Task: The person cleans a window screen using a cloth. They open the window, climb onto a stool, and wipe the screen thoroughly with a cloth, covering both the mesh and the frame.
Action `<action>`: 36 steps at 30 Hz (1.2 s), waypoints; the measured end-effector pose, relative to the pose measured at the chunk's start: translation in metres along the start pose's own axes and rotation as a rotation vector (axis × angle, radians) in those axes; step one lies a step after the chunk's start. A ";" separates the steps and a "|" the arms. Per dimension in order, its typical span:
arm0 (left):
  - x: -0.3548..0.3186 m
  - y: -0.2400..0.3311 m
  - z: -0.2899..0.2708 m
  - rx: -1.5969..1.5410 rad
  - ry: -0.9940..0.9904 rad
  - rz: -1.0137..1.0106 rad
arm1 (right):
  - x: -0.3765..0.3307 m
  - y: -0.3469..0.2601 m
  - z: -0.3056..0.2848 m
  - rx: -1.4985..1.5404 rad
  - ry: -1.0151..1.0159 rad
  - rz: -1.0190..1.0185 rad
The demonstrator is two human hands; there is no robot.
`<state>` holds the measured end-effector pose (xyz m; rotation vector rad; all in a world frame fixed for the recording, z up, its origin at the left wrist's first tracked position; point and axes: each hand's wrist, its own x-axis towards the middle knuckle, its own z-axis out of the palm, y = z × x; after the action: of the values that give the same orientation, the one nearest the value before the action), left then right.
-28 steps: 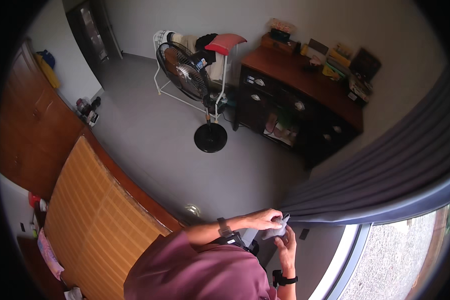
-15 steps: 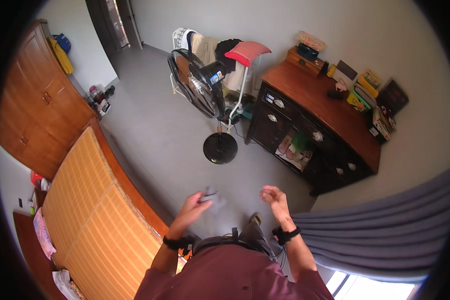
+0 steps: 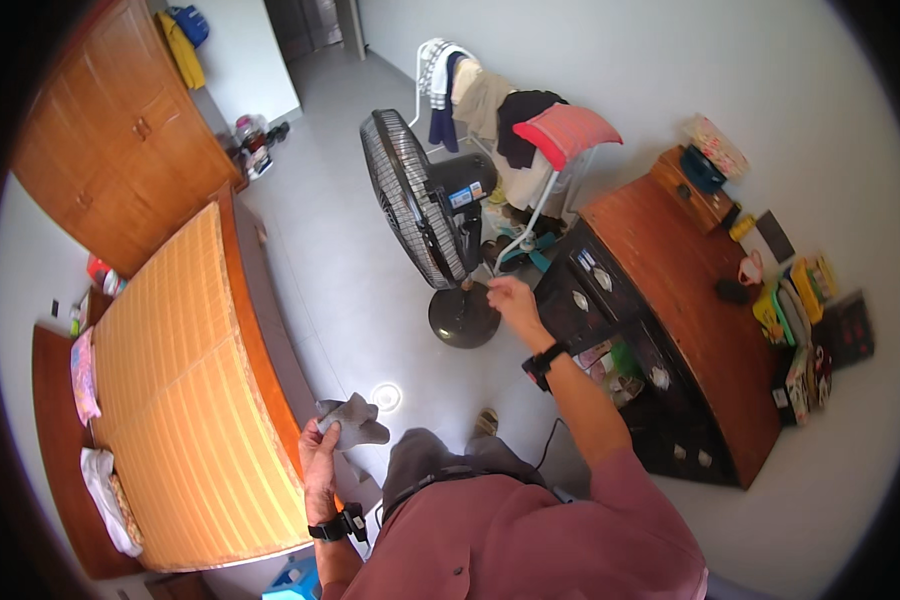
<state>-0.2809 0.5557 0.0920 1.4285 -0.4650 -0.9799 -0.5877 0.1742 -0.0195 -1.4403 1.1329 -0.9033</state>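
Observation:
A crumpled grey cloth (image 3: 355,420) is pinched in my left hand (image 3: 320,450), beside the edge of the bed. My right hand (image 3: 515,303) reaches forward near the pole of a black standing fan (image 3: 410,200), with its fingers curled in. Whether anything small is between those fingers is hidden, and I cannot tell if they touch the pole. The fan's round base (image 3: 463,320) rests on the grey floor just left of this hand. Both wrists wear black straps.
To the left is a bed (image 3: 180,380) with a woven mat, and a wooden wardrobe (image 3: 120,130) beyond. Behind the fan, a white rack (image 3: 540,210) holds clothes and a red cushion (image 3: 567,133). A dark wooden cabinet (image 3: 670,290) with things on top stands at right.
My view has turned, and the fan and cabinet appear nearer. The right hand has stretched forward to the fan's pole. My left hand, still holding the cloth, has shifted toward the bed.

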 end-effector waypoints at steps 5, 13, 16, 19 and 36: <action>-0.012 0.002 0.015 -0.110 0.139 -0.011 | 0.105 0.013 0.006 -0.364 0.172 -0.017; 0.017 0.005 0.007 -0.112 0.324 0.040 | 0.187 -0.019 0.038 -0.448 0.326 -0.163; 0.036 0.003 0.002 -0.141 0.317 0.056 | 0.198 -0.033 0.041 -0.285 0.145 -0.050; 0.048 0.005 0.005 -0.127 0.337 0.069 | 0.208 -0.017 0.048 -0.345 0.268 -0.199; 0.018 -0.010 0.058 -0.298 0.659 0.066 | 0.213 -0.046 0.062 -0.547 0.233 -0.240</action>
<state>-0.3196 0.5079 0.0855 1.3577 0.1181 -0.4536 -0.4635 -0.0135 0.0069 -1.9851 1.4794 -0.9910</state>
